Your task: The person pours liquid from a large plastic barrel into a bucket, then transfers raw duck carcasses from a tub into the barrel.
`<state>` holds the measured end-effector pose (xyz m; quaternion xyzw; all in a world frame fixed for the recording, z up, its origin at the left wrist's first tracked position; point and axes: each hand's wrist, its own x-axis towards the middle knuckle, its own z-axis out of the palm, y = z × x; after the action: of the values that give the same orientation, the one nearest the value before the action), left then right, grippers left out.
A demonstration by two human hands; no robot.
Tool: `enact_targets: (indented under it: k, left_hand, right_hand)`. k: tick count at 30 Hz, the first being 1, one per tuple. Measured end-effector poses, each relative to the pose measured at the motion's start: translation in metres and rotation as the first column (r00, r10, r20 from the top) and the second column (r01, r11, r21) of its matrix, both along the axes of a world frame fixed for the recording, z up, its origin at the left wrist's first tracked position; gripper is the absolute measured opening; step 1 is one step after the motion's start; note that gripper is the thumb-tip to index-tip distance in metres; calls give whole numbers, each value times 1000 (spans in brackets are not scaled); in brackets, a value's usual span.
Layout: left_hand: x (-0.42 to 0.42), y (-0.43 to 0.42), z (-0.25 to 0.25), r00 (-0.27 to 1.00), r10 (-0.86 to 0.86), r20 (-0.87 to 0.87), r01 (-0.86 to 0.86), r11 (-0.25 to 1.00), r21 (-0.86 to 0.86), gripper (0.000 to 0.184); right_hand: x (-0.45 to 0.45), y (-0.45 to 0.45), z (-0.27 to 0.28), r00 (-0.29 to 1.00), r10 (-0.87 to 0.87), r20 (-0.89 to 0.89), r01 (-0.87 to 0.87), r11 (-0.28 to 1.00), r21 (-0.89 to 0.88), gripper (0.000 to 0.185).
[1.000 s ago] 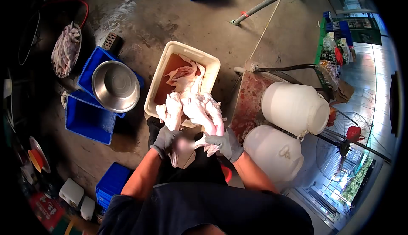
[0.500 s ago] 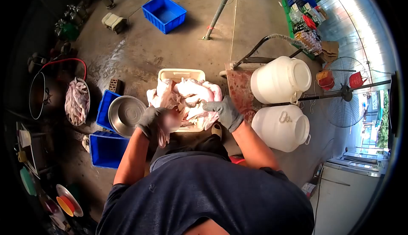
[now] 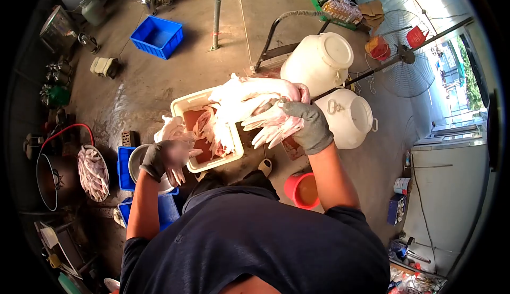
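My left hand (image 3: 155, 160), in a grey glove, grips a pale plucked bird (image 3: 172, 128); part of this bird is blurred. It hangs over the left edge of a cream tub (image 3: 240, 148), above a steel basin (image 3: 135, 158). My right hand (image 3: 312, 129), gloved too, is closed around several pale, limp pieces of poultry (image 3: 273, 124) that dangle from its fingers. A larger pale mass of poultry (image 3: 249, 91) stretches from that hand across the tub's right side; whether it is one bird or several I cannot tell. Reddish liquid and more pale pieces (image 3: 220, 142) lie inside the tub.
White barrels (image 3: 311, 65) stand on the right, with a red bucket (image 3: 305, 192) nearer me. Blue crates (image 3: 166, 209) sit beside the steel basin. A bowl of pale strips (image 3: 93, 174) stands at far left. Farther back are a blue crate (image 3: 158, 38) and a metal pole (image 3: 217, 17).
Both hands have moved apart. The right one has lifted poultry up and to the right, and the left one has shifted left with its bird, exposing the tub's reddish liquid. The view has shifted.
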<state>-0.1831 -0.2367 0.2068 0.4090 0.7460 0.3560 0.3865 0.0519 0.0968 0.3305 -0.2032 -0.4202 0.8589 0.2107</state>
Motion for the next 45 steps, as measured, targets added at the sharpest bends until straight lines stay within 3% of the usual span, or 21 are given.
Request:
enact_targets:
  k: [2,5,8,11,14,15,16,18,20,23,26,27,30,32,34,36,39,42,43,44,45]
  left_hand:
    - [11,11,11,999,-50,-3,50,999,-21,22]
    - [28,30,10,997,-41,58,44,998,-41,21]
    - [45,47,-5,958,130,254,-118,991,-61,22]
    - [58,45,-32,732,415,540,-425,898,-114,23]
    - [56,17,-75,360,622,695,-719,660,-218,25]
    - [52,6,-88,255,651,715,-775,580,-251,26]
    - [51,-2,-98,173,653,738,-809,521,-272,27]
    - [47,-11,-110,281,585,761,-723,650,-233,30]
    - [43,-12,-114,269,541,797,-681,692,-239,31]
    - [45,7,-122,200,580,790,-717,636,-285,30]
    - [41,29,-136,146,571,808,-711,628,-316,30]
    - [38,33,-143,136,545,827,-700,644,-310,30]
    - [26,39,-176,81,260,962,-585,794,-165,30]
    - [30,59,-181,72,376,924,-608,751,-258,31]
    - [54,115,-163,-160,894,419,-812,122,-571,32]
    - [47,136,-167,-201,877,437,-799,112,-591,33]
    - [34,168,-176,-258,841,475,-796,94,-598,45]
    - [17,185,-188,-266,851,452,-807,60,-587,48]
    - [14,187,-189,-231,846,481,-817,100,-567,51]
    - [10,190,-190,-88,873,480,-824,207,-527,53]
    - [2,182,-202,-74,840,538,-810,265,-524,54]
  right_hand:
    - [36,18,35,996,-90,20,90,996,2,60]
    - [89,53,81,983,-183,-28,185,980,77,52]
    - [147,108,111,972,-230,-37,232,937,262,51]
    - [203,169,121,967,-251,-36,247,900,358,48]
    - [252,224,126,939,-342,30,307,877,369,42]
    - [275,252,113,951,-296,88,182,767,615,41]
    - [287,266,107,943,-300,143,116,701,704,42]
    - [311,294,95,913,-332,237,-25,534,845,44]
    - [308,298,91,930,-357,88,304,882,359,21]
    - [327,336,28,915,-362,178,156,726,670,23]
    - [322,335,12,888,-220,404,-48,828,558,26]
    - [318,322,6,789,-269,552,16,908,419,31]
    - [338,325,-70,742,-321,589,-83,827,555,30]
    - [344,335,-68,800,-255,543,-50,874,484,36]
    - [354,350,-64,848,-201,490,-16,915,404,42]
    - [367,376,-58,854,-210,477,138,974,181,44]
    - [400,417,-42,794,-297,530,360,933,-17,43]
    - [414,433,-55,704,-460,541,480,870,115,37]
    - [413,438,-68,703,-453,548,475,873,113,37]
    - [414,441,-85,632,-410,658,463,880,103,37]
    - [414,443,-103,550,-360,754,453,887,93,37]
